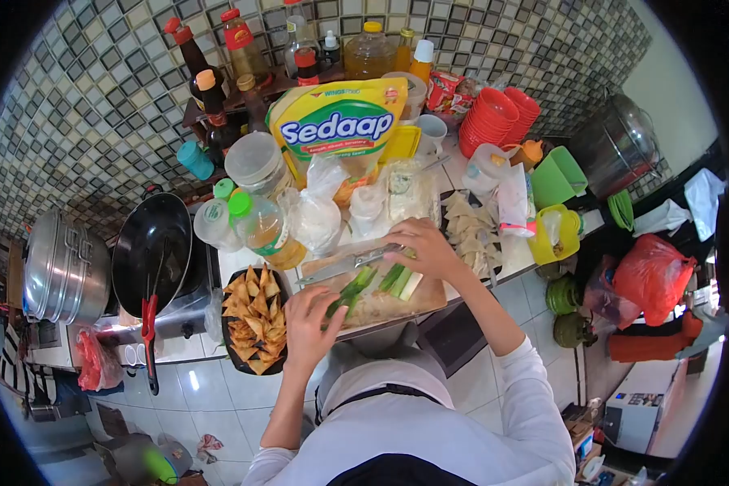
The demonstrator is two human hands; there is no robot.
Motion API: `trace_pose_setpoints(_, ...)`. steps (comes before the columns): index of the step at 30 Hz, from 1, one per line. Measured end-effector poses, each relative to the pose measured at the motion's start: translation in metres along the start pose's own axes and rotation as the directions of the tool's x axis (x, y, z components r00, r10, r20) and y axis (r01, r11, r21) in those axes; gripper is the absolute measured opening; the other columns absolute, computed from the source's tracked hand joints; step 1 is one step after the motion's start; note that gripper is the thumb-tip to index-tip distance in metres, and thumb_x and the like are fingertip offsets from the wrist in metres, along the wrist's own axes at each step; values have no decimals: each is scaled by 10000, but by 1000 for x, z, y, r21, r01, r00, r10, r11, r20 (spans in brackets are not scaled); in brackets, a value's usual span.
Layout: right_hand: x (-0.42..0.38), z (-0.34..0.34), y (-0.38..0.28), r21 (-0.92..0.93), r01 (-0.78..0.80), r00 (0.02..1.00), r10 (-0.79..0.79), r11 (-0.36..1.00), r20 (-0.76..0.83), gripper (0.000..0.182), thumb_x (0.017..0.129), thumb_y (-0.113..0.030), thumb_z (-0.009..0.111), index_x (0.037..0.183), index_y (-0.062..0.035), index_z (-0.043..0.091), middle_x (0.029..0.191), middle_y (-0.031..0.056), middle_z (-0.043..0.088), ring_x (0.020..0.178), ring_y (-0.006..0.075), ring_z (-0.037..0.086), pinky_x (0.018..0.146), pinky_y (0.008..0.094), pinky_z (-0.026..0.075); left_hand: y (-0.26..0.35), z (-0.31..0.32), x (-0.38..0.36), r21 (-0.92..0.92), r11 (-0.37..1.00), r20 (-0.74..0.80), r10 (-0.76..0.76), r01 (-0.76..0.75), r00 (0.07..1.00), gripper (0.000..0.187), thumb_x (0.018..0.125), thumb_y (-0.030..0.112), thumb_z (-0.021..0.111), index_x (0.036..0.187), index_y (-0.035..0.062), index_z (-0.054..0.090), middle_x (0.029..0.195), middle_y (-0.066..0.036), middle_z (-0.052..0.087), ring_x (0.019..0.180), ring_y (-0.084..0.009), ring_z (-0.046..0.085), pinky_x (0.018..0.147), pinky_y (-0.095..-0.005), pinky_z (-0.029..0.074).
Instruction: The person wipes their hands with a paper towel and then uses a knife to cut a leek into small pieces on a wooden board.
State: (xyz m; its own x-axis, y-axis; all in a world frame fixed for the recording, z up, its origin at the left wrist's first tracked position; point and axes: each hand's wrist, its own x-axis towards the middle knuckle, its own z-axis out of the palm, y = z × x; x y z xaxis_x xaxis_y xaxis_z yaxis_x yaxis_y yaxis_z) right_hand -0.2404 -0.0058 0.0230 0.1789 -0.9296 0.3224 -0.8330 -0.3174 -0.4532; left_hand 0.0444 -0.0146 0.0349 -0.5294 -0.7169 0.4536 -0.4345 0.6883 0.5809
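Greens point(398, 281) lie in two groups on the cutting board point(381, 314) in front of you, leafy pieces on the left, paler stalks on the right. Your left hand point(309, 322) has its fingers bent at the near end of the left group; I cannot tell whether it grips them. Your right hand point(428, 249) reaches over the far right part of the board, fingertips at the handle end of the knife point(340, 267); whether they close on it is hidden. The blade points left along the board's far side. Left of the board, golden triangles point(253, 316) fill a black tray point(236, 357). Beyond the board stand a green-capped bottle point(261, 223) and a yellow Sedaap pouch point(337, 123); to the far right lie pale folded pieces point(470, 231).
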Motion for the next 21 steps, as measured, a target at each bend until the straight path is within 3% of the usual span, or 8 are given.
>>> trace_pose_setpoints(4, -47, -69, 62, -79, -307, 919, 274, 948, -284, 296, 738, -217, 702, 1016, -122, 665, 977, 50, 627, 984, 245, 568, 858, 425, 414, 7, 10, 12, 5, 998, -112, -62, 63, 992, 185, 782, 144, 700, 944, 65, 655, 1066, -68, 590, 964, -270, 545, 847, -385, 393)
trace_pose_setpoints(6, -68, -93, 84, -366, -539, 828, 397, 759, -395, 312, 699, -173, 715, 1001, -117, 661, 993, 52, 628, 1040, 247, 545, 852, 454, 414, 17, 13, 18, -1, 996, -177, -92, 94, 980, 180, 787, 119, 689, 953, 59, 655, 1062, -77, 586, 966, -283, 542, 847, -383, 397)
trace_pose_setpoints(7, -78, -101, 94, -367, -533, 831, 392, 762, -394, 312, 699, -173, 715, 1001, -117, 661, 993, 52, 628, 1040, 247, 545, 852, 454, 414, 20, 17, 20, 1, 995, -183, -94, 96, 979, 180, 787, 119, 689, 953, 59, 655, 1062, -77, 586, 966, -283, 542, 847, -383, 397)
trace_pose_setpoints(9, -98, -109, 111, -556, -614, 788, 478, 560, -389, 334, 695, -152, 721, 1021, -120, 657, 1028, 53, 626, 1104, 242, 510, 848, 471, 406, 25, 24, 23, 4, 993, -211, -112, 115, 971, 170, 790, 108, 684, 950, 56, 660, 1051, -81, 588, 965, -280, 542, 844, -377, 400)
trace_pose_setpoints(13, -116, -122, 144, -540, -581, 808, 511, 609, -293, 329, 696, -159, 727, 1015, -101, 665, 981, 66, 634, 1020, 252, 559, 869, 465, 404, 36, 38, 29, -10, 993, -209, -117, 117, 971, 162, 790, 103, 681, 944, 57, 666, 1039, -82, 593, 964, -276, 544, 846, -375, 399)
trace_pose_setpoints(16, -117, -127, 167, -329, -628, 776, 539, 705, -326, 297, 723, -134, 710, 1007, -57, 667, 901, 105, 650, 859, 269, 624, 810, 423, 460, 41, 45, 29, -34, 991, -214, -132, 128, 968, 156, 788, 96, 678, 939, 56, 670, 1030, -83, 599, 961, -273, 547, 843, -374, 402)
trace_pose_setpoints(18, -113, -135, 170, 75, -630, 602, 547, 773, -582, 222, 785, -111, 663, 983, -10, 657, 836, 154, 654, 711, 262, 646, 694, 360, 505, 44, 47, 29, -31, 990, -214, -141, 138, 967, 152, 789, 90, 675, 936, 56, 669, 1026, -83, 602, 957, -270, 552, 837, -375, 405)
trace_pose_setpoints(21, -103, -148, 166, 153, -599, 472, 501, 786, -726, 191, 855, -110, 608, 989, 22, 638, 818, 134, 656, 689, 176, 632, 603, 301, 502, 44, 48, 28, -18, 991, -228, -136, 135, 964, 146, 789, 87, 674, 930, 52, 669, 1024, -83, 603, 951, -272, 556, 835, -376, 409)
